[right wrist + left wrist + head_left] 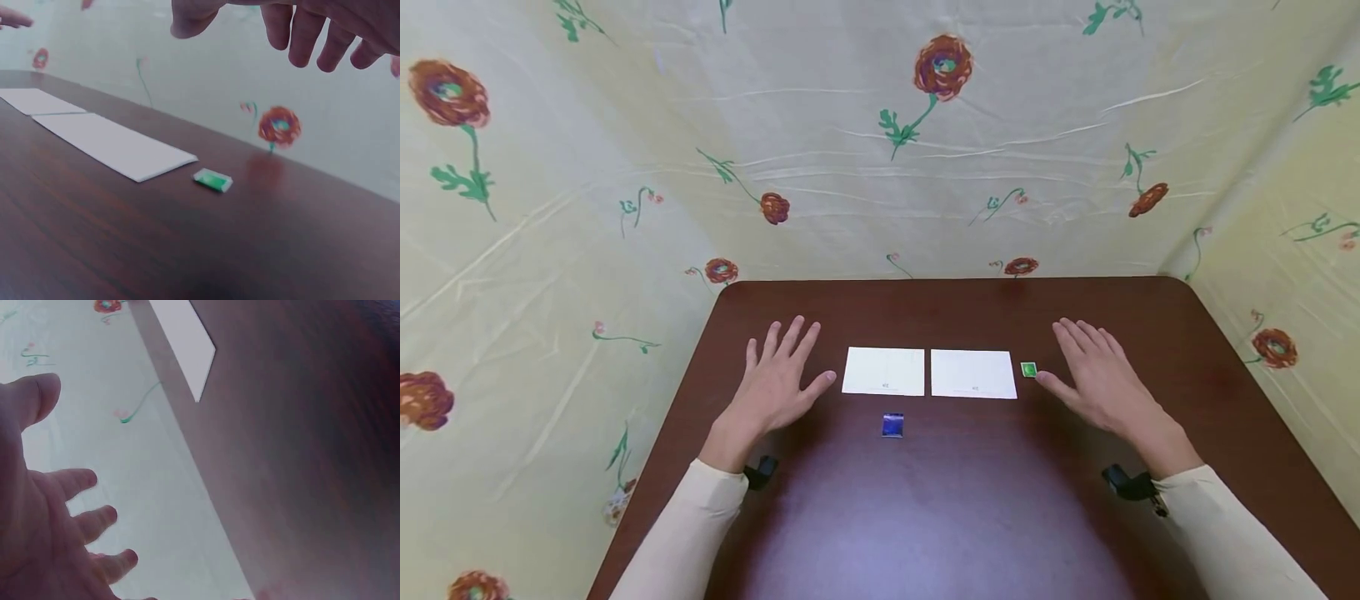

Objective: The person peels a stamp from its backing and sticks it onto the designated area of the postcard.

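Two white cards lie side by side on the brown table, each with a small grey mark near its lower edge. My left hand is held above the table to their left, fingers spread and holding nothing. On the other side my right hand hovers with straight fingers, also holding nothing. Its thumb appears close to a small green square with a white border; the right wrist view shows a gap between the hand and this green square. A small shiny blue square lies below the left card.
The brown table has rounded far corners. Pale cloth with a flower pattern hangs behind it and at both sides. A dark strap with a device is on the left wrist, and a similar device on the right.
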The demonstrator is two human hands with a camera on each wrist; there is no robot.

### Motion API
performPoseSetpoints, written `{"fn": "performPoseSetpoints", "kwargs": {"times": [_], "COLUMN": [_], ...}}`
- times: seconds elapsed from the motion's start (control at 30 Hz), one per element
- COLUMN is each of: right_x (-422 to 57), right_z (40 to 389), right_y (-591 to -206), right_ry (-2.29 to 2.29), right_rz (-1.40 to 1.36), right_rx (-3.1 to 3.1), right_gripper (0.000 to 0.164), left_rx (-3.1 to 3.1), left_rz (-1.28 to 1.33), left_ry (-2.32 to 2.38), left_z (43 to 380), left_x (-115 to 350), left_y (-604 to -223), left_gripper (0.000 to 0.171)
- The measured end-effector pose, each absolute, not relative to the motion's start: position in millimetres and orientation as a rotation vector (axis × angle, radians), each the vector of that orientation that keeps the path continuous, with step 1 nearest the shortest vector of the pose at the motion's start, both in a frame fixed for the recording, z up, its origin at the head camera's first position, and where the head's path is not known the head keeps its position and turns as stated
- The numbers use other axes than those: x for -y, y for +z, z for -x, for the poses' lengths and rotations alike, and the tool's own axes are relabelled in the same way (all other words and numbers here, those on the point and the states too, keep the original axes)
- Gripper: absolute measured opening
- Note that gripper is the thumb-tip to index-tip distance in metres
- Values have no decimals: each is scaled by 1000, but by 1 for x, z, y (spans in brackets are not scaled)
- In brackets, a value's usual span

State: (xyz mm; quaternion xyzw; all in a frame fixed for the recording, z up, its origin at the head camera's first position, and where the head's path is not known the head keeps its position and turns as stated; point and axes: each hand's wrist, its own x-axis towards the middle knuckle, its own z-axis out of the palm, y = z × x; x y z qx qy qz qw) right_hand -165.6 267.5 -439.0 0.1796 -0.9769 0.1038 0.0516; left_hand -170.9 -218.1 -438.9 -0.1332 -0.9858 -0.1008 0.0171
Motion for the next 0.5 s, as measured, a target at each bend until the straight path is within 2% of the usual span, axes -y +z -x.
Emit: {"fn": "performPoseSetpoints", "kwargs": {"times": [0.23,0.5], "right_x": [-250,-227], "right_z": [163,164], "right_y": [-423,-411], "right_ry": [225,264], "right_rz": [-707,-873], "right_rx": [2912,2882], "right_gripper": [85,70], "left_rx": [2988,3004], "left_rz": [533,573], "left_ry": [-357,-387], "left_z": [173,179], "left_x": [212,204], "left_y": [-427,-417], "left_gripper": [85,93]}}
